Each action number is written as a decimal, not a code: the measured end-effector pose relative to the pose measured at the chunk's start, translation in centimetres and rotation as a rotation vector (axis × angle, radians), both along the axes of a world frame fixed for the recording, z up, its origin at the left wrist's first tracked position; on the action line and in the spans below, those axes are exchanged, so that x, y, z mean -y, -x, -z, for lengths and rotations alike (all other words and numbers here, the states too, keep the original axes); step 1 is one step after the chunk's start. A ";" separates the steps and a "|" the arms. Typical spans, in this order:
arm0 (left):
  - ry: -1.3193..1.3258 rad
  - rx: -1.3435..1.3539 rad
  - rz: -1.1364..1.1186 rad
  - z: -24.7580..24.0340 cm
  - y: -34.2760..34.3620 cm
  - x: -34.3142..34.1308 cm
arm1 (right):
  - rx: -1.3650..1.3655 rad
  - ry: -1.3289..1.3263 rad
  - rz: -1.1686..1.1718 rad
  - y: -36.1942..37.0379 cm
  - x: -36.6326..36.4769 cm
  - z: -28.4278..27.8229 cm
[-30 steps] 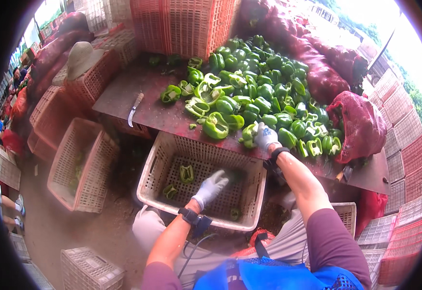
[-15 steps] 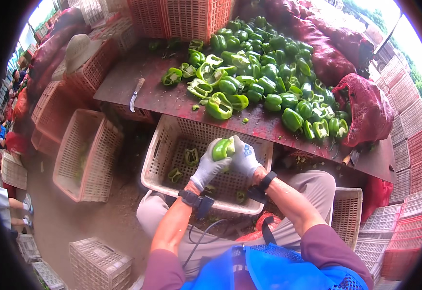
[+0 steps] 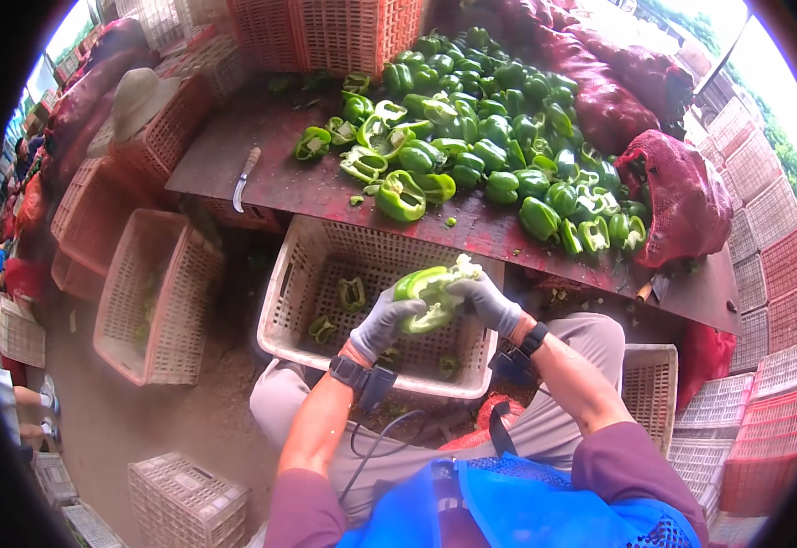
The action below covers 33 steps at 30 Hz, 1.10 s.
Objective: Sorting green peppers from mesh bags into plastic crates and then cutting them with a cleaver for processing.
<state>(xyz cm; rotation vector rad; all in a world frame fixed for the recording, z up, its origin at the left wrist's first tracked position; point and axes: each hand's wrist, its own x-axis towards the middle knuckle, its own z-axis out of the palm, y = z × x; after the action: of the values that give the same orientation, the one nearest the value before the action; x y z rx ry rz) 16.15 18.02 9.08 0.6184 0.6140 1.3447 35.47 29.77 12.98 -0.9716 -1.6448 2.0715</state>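
A green bell pepper, split open with its pale inside showing, is gripped in my gloved left hand. Beside it, my gloved right hand pinches a whitish seed core at the pepper's upper right edge. Whether the core is fully free of the flesh I cannot tell. Both hands are above a pale plastic crate, where several green pepper pieces lie on the bottom. Beyond it, a large heap of green bell peppers, some cut open, covers much of the dark red table.
A knife with a curved blade lies on the table's left; another blade is near its right edge. A red mesh sack rests at the right. More crates stand on the left, and stacked ones on the right.
The pepper, nearly closed between my hands before, is now opened wide. My right hand has drawn slightly away, with the seed core showing at its fingertips.
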 end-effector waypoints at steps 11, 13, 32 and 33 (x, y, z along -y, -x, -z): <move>0.229 -0.640 -0.244 7.0 0.6 -1.5 | 0.857 -1.191 0.345 -16.8 -7.2 -8.1; 0.206 -0.949 -0.173 9.0 0.3 -1.7 | 1.178 -1.205 0.295 -24.6 -7.7 -9.8; 0.366 -0.912 0.126 4.3 -2.2 -1.9 | 1.358 -1.182 -0.023 -10.6 -18.9 -3.4; 0.368 -0.907 0.113 4.5 -1.9 -1.8 | 1.390 -1.179 -0.034 -9.2 -18.9 -3.1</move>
<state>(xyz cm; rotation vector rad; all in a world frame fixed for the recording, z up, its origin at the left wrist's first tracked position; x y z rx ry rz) 18.05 19.80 4.62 0.9340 1.4912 0.7590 44.71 48.69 16.08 -1.8445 -2.7458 -0.1754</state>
